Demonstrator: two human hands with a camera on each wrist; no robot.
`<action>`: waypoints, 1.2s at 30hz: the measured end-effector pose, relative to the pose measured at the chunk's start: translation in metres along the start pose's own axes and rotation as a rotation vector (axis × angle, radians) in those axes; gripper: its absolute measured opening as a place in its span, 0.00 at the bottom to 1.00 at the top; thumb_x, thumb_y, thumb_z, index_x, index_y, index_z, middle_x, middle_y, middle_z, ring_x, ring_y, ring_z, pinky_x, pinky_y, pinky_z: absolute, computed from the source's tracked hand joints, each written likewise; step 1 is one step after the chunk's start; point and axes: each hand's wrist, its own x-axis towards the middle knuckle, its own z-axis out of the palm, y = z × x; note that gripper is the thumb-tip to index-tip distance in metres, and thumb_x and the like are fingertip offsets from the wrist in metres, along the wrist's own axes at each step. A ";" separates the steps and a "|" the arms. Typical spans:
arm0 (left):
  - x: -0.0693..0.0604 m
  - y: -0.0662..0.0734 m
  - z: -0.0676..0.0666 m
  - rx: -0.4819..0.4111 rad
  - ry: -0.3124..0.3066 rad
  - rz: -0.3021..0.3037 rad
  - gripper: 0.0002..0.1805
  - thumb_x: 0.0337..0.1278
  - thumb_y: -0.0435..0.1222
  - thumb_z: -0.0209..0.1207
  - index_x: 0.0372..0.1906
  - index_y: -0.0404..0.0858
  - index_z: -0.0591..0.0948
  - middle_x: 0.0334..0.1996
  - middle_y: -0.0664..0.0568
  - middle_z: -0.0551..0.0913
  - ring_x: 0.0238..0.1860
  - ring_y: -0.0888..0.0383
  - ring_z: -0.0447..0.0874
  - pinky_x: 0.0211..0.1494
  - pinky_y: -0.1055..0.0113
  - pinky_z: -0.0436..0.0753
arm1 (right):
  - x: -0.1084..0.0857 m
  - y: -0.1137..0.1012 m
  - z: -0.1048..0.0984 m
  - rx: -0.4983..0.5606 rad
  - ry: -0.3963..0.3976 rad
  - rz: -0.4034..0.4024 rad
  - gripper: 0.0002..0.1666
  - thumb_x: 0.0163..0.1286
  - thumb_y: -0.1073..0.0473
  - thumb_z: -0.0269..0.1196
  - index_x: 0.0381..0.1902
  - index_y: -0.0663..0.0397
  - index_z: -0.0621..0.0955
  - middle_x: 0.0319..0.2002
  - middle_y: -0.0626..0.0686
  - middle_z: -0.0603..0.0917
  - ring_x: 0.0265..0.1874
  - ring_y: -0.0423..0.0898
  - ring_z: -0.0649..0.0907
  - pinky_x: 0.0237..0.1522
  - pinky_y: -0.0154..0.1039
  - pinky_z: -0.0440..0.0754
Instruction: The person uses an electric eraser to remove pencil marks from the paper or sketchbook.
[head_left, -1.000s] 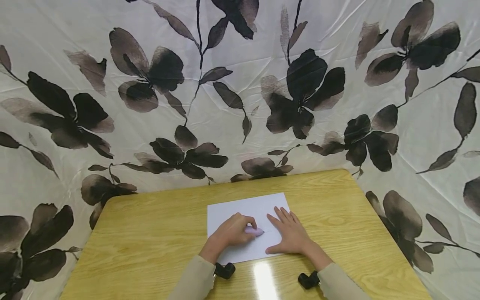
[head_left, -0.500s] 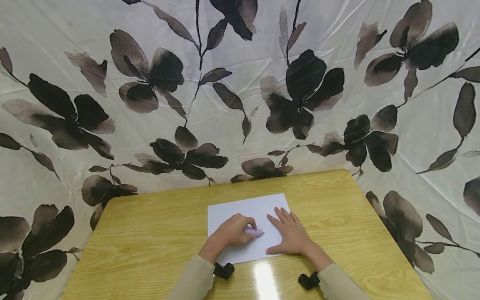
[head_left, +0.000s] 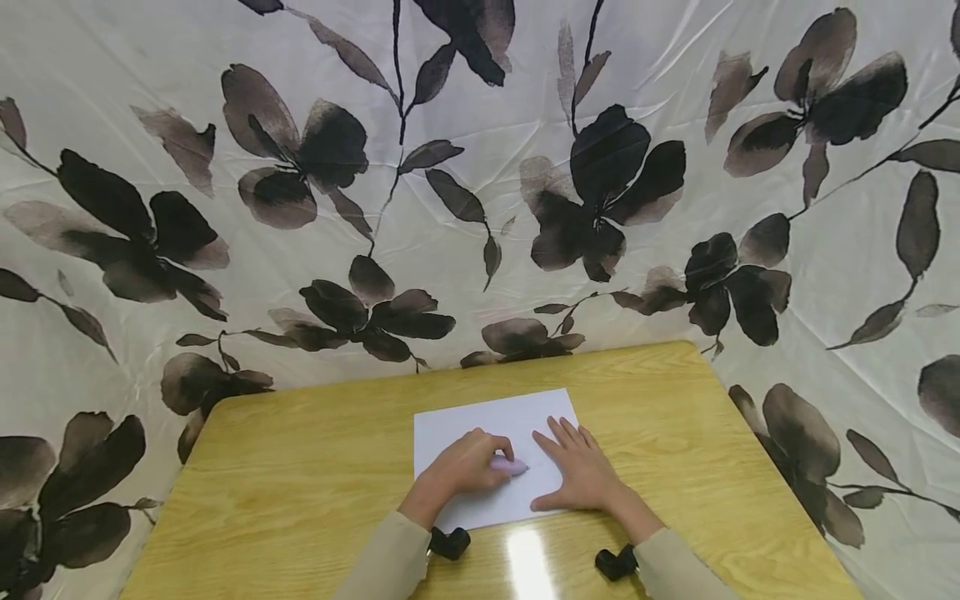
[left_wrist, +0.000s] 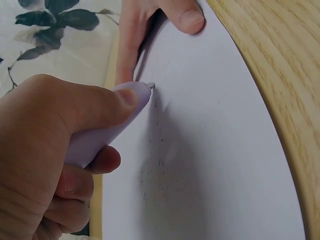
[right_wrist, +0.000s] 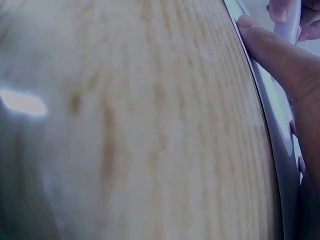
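My left hand (head_left: 468, 462) grips a thick lilac electric eraser (head_left: 510, 464) over a white sheet of paper (head_left: 480, 412). In the left wrist view, the thumb presses along the lilac body (left_wrist: 92, 142). Its small greyish tip (left_wrist: 152, 85) meets the paper, as far as I can see. Dark crumbs (left_wrist: 161, 162) lie scattered in a band below that tip. My right hand (head_left: 581, 471) rests spread on the sheet's right side, fingers straight. Its thumb (right_wrist: 265, 42) lies by the near paper edge in the right wrist view.
The sheet lies on a yellow wood-grain table (head_left: 300, 467). A bright light reflection (head_left: 531, 562) falls in front of the paper. Black wrist devices (head_left: 450, 543) sit at both sleeves. Behind the table hangs a white cloth (head_left: 465, 100) with dark flowers.
The head view has shifted slightly. Both hands keep their places on the paper, and the eraser's tip has barely moved.
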 end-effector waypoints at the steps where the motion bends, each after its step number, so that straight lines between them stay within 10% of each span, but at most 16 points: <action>1: -0.001 0.000 0.000 -0.001 -0.005 -0.009 0.06 0.48 0.39 0.68 0.33 0.50 0.84 0.27 0.64 0.81 0.26 0.65 0.73 0.33 0.69 0.73 | 0.000 0.000 0.001 -0.004 -0.010 0.003 0.68 0.43 0.13 0.57 0.74 0.47 0.62 0.75 0.60 0.52 0.73 0.60 0.51 0.66 0.62 0.47; 36: -0.002 0.003 0.003 0.005 0.017 -0.017 0.07 0.47 0.39 0.69 0.34 0.51 0.84 0.30 0.63 0.83 0.28 0.65 0.73 0.36 0.68 0.74 | -0.001 0.002 -0.002 0.029 -0.036 -0.002 0.65 0.48 0.17 0.58 0.75 0.48 0.61 0.75 0.61 0.52 0.73 0.60 0.51 0.67 0.61 0.46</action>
